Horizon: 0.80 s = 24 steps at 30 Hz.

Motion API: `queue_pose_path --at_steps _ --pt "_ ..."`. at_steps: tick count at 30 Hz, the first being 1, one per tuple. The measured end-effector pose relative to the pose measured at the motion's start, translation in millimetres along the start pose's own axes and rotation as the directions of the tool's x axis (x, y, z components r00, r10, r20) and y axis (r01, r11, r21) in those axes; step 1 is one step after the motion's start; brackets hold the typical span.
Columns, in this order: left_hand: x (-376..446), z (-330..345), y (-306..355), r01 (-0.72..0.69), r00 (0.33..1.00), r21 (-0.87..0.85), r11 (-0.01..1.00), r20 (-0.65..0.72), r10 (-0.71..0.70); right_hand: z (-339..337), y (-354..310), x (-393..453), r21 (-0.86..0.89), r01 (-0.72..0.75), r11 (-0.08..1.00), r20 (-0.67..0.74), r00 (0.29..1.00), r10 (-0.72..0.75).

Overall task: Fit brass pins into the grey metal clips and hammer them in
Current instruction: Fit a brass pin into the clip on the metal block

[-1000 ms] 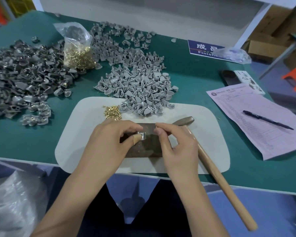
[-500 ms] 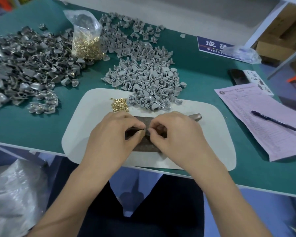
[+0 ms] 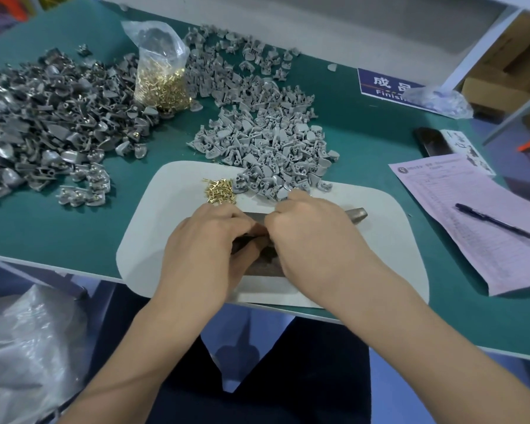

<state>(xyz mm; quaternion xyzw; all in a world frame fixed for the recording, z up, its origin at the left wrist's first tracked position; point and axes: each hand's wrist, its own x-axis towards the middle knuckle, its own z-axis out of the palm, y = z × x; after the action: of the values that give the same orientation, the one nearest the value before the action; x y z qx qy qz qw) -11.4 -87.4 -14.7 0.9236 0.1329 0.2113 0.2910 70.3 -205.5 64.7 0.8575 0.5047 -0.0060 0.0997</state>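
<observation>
Working over the block (image 3: 262, 266), our left hand (image 3: 207, 249) and right hand (image 3: 314, 240) curl together — whatever they grip is hidden; a crooked pin could jam.

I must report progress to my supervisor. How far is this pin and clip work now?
Probably done: the darker pile on the left shows brass specks among its clips. In hand: the left hand and right hand meet over the metal block; the piece between them is hidden. The hammer head lies unused. Left: a large pile of light grey clips, loose brass pins and a bag of pins.
</observation>
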Motion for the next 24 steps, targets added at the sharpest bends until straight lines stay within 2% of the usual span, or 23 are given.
queue_pose_path --at_steps 5,9,11,13,15,17,18,20,22,24 --pt "0 1 -4 0.008 1.000 -0.021 1.000 0.006 -0.007 13 11 -2 0.130 -0.083 0.988 -0.009 0.996 0.085" --pt "0 2 -3 0.027 1.000 0.000 1.000 0.002 -0.027 27 20 -4 0.261 -0.058 0.964 -0.076 0.994 0.080" --pt "0 2 -2 0.034 0.999 0.018 0.999 0.004 -0.034 36 29 -10 0.482 -0.076 0.873 -0.136 0.978 0.160" --pt "0 1 -2 0.038 0.999 0.020 0.999 0.004 -0.038 52 42 -23 0.660 -0.144 0.737 -0.235 0.892 0.385" --pt "-1 1 -1 0.040 0.999 0.012 0.999 0.007 -0.040 72 57 -38 0.626 -0.369 0.687 -0.218 0.763 0.609" --pt "-1 1 -1 0.042 0.999 0.002 0.999 0.010 -0.042 95 66 -53 0.406 -0.658 0.634 -0.052 0.677 0.735" --pt "-1 1 -1 0.043 0.999 0.003 0.999 0.011 -0.043 103 67 -58 0.337 -0.714 0.613 0.026 0.658 0.752" --pt "-1 0 0 0.046 0.999 0.011 0.999 0.015 -0.046 110 69 -60 0.363 -0.714 0.599 0.068 0.661 0.747" --pt "0 -1 -1 0.052 0.999 0.012 0.999 0.013 -0.052 109 72 -60 0.421 -0.675 0.606 0.032 0.678 0.734" --pt "-1 -1 0 0.057 0.998 0.014 0.998 0.013 -0.057 105 75 -64 0.564 -0.576 0.591 -0.036 0.698 0.715"
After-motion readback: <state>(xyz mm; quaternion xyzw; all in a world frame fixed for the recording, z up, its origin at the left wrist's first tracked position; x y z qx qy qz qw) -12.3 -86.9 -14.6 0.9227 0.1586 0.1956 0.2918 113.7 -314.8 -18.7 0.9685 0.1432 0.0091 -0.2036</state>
